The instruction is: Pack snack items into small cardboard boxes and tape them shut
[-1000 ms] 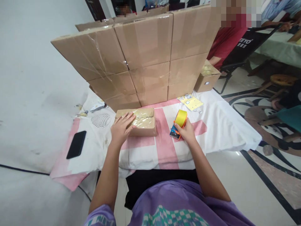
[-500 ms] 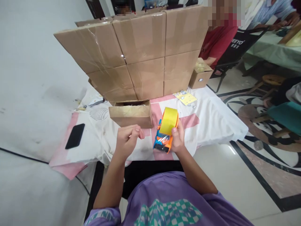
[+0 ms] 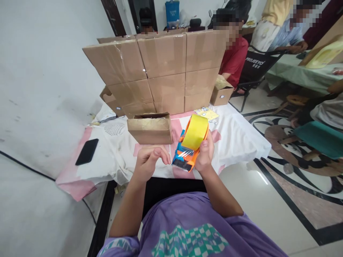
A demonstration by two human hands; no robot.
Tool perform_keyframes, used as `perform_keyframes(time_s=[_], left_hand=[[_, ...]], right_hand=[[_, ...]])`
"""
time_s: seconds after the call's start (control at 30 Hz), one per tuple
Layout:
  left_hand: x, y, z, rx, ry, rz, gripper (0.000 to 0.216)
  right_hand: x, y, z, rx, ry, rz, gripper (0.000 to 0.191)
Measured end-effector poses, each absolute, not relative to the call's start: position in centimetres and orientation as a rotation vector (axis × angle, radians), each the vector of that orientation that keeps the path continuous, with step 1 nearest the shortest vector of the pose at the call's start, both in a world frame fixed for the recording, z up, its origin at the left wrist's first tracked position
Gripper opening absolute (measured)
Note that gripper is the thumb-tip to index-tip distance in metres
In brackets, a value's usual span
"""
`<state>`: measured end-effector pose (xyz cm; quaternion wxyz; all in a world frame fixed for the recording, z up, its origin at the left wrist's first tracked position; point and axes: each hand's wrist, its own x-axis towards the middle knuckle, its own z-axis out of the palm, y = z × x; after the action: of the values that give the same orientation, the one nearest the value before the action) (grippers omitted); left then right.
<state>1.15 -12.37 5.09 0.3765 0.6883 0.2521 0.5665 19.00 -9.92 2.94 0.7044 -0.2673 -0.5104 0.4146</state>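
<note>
My right hand [image 3: 205, 153] grips a tape dispenser [image 3: 184, 157], orange and blue, loaded with a wide yellow roll of tape [image 3: 196, 132]. Its toothed cutting edge points down toward me, and a shiny stretch of clear tape runs below the roll. To its left, my left hand [image 3: 150, 160] holds nothing, its fingers partly bent and reaching toward the dispenser without touching it. Just beyond that hand, a small cardboard box [image 3: 150, 132] stands on the cloth-covered table [image 3: 233, 142]. The box's upper side is partly open, with tape across its top edge.
A wall of stacked cardboard boxes [image 3: 166, 57] rises behind the small box. A black phone [image 3: 87, 151] lies at left, and a yellow printed sheet [image 3: 207, 113] at the back. Another box [image 3: 222, 94] stands by a person in a red shirt [image 3: 235, 55]. A white wall [image 3: 40, 89] borders the left.
My left hand has loosened from a curled shape, its fingers now extending right toward the dispenser. The dispenser has tilted slightly in my right hand. The camera view has lifted, showing more of the room.
</note>
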Motion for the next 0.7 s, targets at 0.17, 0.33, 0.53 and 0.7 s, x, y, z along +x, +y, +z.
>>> perform_keyframes(time_s=[0.17, 0.33, 0.53, 0.7], left_hand=[[1.5, -13.0, 5.5, 1.793, 0.717, 1.434, 0.052], [2.7, -13.2, 5.3, 1.894, 1.023, 1.196, 0.035], [5.1, -12.4, 2.9, 1.717, 1.066, 1.364, 0.026], [5.7, -12.9, 3.0, 1.708, 1.125, 1.527, 0.027]], right_hand=[[19.0, -10.7, 3.1, -0.595, -1.159, 0.916, 0.050], [19.1, -10.5, 2.3, -0.624, -1.198, 0.836, 0.048], [19.8, -8.7, 1.1, -0.711, -1.273, 0.637, 0.037], [21.7, -6.1, 0.8, -0.887, -1.312, 0.376, 0.042]])
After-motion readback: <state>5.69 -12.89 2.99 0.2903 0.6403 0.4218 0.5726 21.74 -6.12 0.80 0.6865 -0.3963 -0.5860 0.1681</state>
